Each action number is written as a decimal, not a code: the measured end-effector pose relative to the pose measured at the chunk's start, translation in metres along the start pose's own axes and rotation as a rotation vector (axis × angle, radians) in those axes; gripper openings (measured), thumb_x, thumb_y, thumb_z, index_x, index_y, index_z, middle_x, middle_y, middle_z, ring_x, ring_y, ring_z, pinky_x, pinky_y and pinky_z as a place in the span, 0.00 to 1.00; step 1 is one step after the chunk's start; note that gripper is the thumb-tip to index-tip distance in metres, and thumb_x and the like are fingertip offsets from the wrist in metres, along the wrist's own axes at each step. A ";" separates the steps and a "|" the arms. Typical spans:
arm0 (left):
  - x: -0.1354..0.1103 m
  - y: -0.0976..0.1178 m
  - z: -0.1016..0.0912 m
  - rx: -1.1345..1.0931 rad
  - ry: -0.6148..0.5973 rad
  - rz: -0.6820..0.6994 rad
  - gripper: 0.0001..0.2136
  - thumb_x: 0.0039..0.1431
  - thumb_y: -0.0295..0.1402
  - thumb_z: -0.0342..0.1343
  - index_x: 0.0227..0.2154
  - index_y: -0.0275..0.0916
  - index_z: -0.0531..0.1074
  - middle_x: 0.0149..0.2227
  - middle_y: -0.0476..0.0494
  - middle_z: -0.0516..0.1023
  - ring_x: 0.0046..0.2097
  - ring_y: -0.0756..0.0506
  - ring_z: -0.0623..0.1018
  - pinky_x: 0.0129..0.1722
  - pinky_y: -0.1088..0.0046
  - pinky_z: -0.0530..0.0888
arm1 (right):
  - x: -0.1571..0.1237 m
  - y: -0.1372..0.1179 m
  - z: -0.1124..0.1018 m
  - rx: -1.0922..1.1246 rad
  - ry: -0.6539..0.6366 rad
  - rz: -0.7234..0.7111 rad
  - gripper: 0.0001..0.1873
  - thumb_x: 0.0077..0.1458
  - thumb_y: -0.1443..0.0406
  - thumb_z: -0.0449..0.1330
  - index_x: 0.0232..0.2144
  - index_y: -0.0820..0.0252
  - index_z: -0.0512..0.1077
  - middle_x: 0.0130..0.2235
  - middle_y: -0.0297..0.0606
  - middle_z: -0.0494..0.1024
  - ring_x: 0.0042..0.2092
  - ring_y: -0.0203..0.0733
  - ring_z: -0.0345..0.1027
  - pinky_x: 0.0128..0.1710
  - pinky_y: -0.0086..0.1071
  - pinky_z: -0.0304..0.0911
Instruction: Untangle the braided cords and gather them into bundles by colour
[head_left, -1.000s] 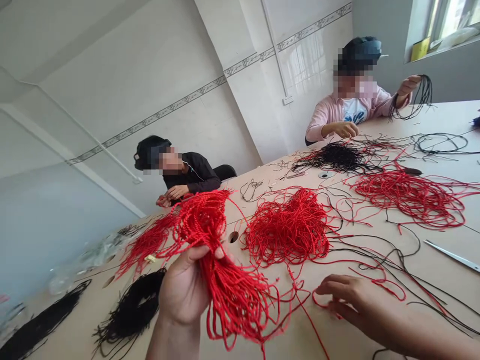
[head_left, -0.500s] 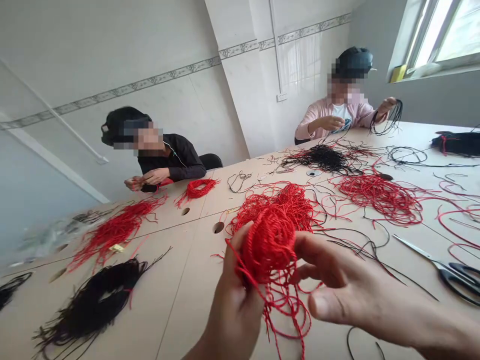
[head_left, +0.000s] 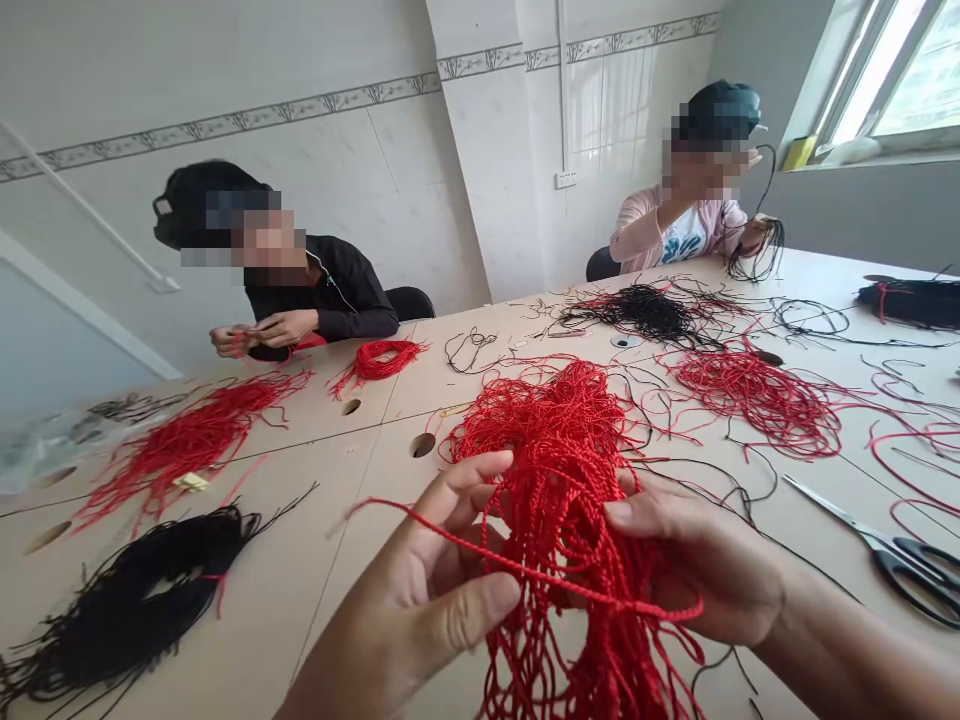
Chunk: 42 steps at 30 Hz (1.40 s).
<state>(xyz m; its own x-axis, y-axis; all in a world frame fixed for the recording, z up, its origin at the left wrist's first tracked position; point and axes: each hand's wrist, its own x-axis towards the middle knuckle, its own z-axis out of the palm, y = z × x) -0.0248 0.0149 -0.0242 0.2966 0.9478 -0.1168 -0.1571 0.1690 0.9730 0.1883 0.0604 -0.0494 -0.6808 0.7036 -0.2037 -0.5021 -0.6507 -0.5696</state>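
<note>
Two hands sort through a hank of red braided cords (head_left: 559,560) above the near edge of the counter (head_left: 315,570).

The left hand (head_left: 409,610) is half open, its thumb pressing one strand against the fingers. The right hand (head_left: 694,560) curls around the cords from the other side, apparently closed, though strands partly hide its grip. Just beyond lies a loose red tangle (head_left: 540,420); black-handled scissors (head_left: 911,570) sit toward the right edge, a black cord bundle (head_left: 135,590) toward the left.
</note>
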 end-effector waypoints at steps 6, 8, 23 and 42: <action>0.006 -0.004 0.001 -0.023 0.042 0.093 0.24 0.58 0.36 0.62 0.56 0.53 0.65 0.55 0.43 0.71 0.50 0.42 0.74 0.46 0.70 0.74 | -0.002 0.004 0.000 0.069 0.036 0.081 0.21 0.40 0.66 0.74 0.38 0.61 0.73 0.35 0.34 0.79 0.32 0.33 0.74 0.35 0.28 0.71; 0.005 -0.008 0.003 0.016 0.009 0.089 0.32 0.55 0.37 0.64 0.61 0.55 0.59 0.61 0.43 0.66 0.57 0.38 0.71 0.52 0.65 0.71 | -0.003 0.006 0.000 0.039 0.043 0.064 0.22 0.40 0.65 0.75 0.38 0.61 0.73 0.35 0.35 0.79 0.33 0.34 0.75 0.35 0.26 0.71; 0.000 -0.001 0.007 -0.040 0.155 0.120 0.17 0.54 0.33 0.65 0.47 0.51 0.73 0.35 0.51 0.75 0.29 0.54 0.71 0.31 0.82 0.71 | -0.003 -0.003 0.002 -0.414 -0.071 -0.058 0.24 0.44 0.64 0.73 0.44 0.62 0.73 0.38 0.37 0.78 0.37 0.34 0.71 0.40 0.27 0.67; 0.002 0.005 0.000 -0.104 0.031 0.049 0.21 0.51 0.29 0.67 0.48 0.50 0.73 0.43 0.49 0.79 0.43 0.47 0.78 0.43 0.75 0.75 | -0.009 -0.003 0.000 -0.168 -0.154 -0.030 0.10 0.56 0.60 0.65 0.35 0.63 0.75 0.32 0.37 0.78 0.32 0.33 0.74 0.37 0.26 0.70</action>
<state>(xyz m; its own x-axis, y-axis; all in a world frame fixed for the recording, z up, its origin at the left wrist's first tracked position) -0.0249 0.0179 -0.0200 0.2573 0.9633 -0.0767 -0.2678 0.1473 0.9521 0.1958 0.0563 -0.0456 -0.7464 0.6620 -0.0681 -0.4366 -0.5643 -0.7006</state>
